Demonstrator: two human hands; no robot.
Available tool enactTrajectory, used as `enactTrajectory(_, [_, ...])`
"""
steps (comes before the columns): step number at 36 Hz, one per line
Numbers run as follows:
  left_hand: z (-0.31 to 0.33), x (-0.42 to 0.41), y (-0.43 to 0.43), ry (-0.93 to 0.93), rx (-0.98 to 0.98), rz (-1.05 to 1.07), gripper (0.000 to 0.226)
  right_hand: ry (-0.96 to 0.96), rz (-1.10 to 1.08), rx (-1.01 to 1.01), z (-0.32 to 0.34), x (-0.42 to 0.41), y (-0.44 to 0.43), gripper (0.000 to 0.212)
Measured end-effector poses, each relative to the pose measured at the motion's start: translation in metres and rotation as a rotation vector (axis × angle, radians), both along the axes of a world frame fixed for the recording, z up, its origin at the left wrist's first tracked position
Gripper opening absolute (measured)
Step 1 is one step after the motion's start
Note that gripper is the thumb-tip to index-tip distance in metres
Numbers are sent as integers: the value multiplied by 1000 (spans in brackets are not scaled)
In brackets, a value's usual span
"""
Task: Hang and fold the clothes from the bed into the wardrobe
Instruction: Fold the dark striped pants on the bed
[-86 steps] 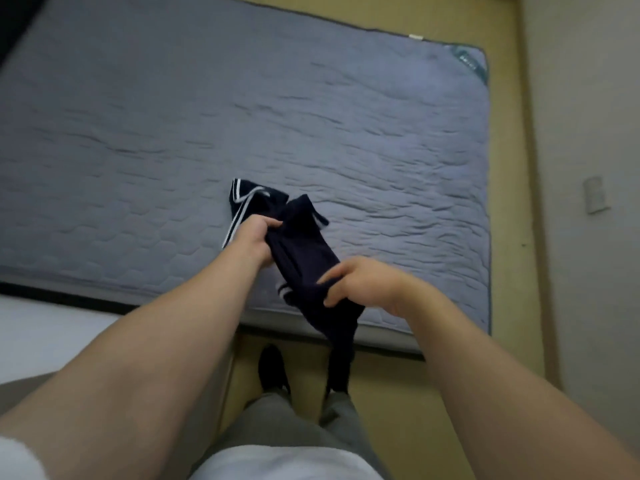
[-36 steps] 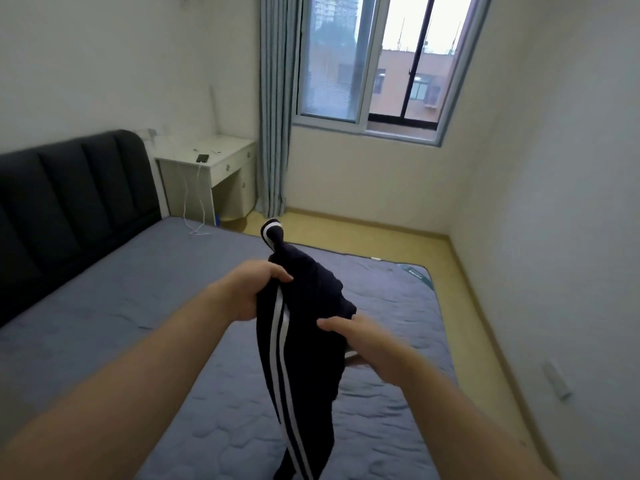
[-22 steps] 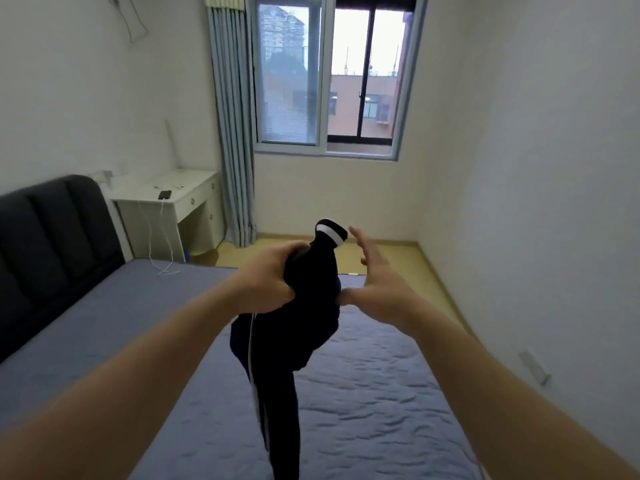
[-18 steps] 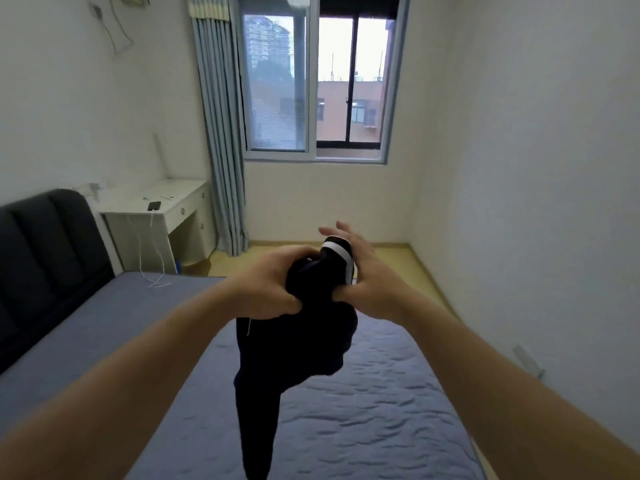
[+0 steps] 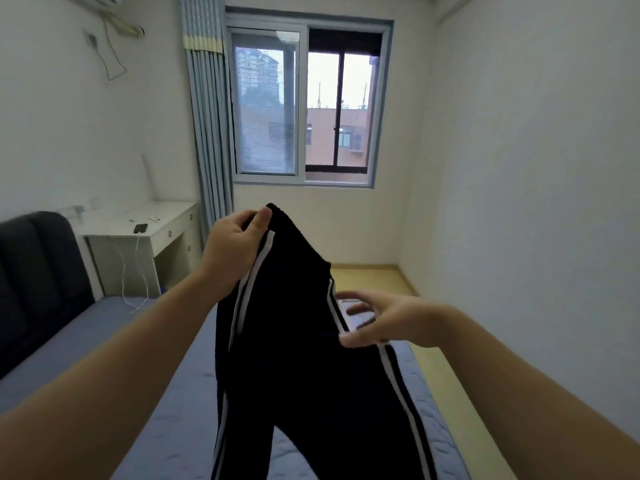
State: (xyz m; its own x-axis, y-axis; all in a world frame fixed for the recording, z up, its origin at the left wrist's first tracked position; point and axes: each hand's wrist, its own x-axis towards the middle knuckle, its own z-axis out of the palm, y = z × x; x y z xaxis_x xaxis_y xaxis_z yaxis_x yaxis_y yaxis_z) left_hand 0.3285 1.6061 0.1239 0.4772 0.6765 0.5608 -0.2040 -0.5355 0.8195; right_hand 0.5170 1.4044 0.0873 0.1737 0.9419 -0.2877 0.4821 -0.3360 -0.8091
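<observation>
Trousers [image 5: 294, 358], black with white stripes down each side, hang in the air in front of us above the bed [image 5: 187, 427], their legs dropping out of view at the bottom edge. Our left hand [image 5: 235, 251] is raised and pinches one top corner of the waistband, thumb pressed flat on the near face of the cloth and the other fingers curled behind it. Our right hand [image 5: 391, 322] is lower and to the right, at the opposite striped edge. Its fingers are spread and nearly straight, somewhat blurred, and the thumb lies against the stripe, but we can make out nothing clamped in it. The bed is covered in blue-grey quilted fabric and has a dark padded headboard [image 5: 31, 271] at the left. Past the headboard stands a white bench [image 5: 162, 220] with a dark phone [image 5: 140, 228] on top and a white cable [image 5: 138, 247] trailing down its front. A blue-grey curtain [image 5: 209, 133] hangs beside the window [image 5: 304, 105].
</observation>
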Motion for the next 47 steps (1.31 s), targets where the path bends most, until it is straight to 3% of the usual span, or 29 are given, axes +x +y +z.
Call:
enactTrajectory(3, [14, -1, -4, -6, -38, -155, 22, -52, -163, 224, 0, -7, 11, 111])
enactTrajectory(8, [30, 2, -17, -29, -33, -382, 25, -494, -269, 471, 2, -10, 24, 117])
enactTrajectory(10, [31, 4, -21, -10, -37, -449, 22, -562, -242, 520, 4, -9, 27, 102])
enactTrajectory(14, [38, 4, -15, -31, -48, -432, 25, -520, -188, 560, 12, -10, 28, 39])
enactTrajectory(18, [43, 2, -1, 63, 144, -143, 20, -388, -215, 666, 23, -11, 26, 26])
enactTrajectory(20, [41, -3, 4, 173, 298, -122, 15, -395, -214, 690, 29, -10, 26, 17])
enactTrajectory(23, [35, -12, 6, 398, 469, -189, 46, -501, -194, 691, 38, -8, 25, 11])
enactTrajectory(25, [32, -14, 7, 464, 559, -120, 39, -576, -194, 639, 45, -7, 23, 17])
enactTrajectory(30, [28, -12, 8, 427, 681, 5, 27, -652, -113, 407, 61, -12, 20, 29])
enactTrajectory(35, [26, 0, 7, 347, 567, 58, 32, -661, 33, 371, 65, -28, 19, 34])
enactTrajectory(40, [30, 4, 9, 343, 526, 90, 42, -578, 180, 337, 73, -39, 14, 42])
enactTrajectory(43, [32, 6, 6, 299, 500, 28, 52, -561, 190, 253, 76, -44, 13, 31])
enactTrajectory(47, [33, 11, 4, 207, 487, -56, 57, -183, 131, 243, 79, -51, 10, 49])
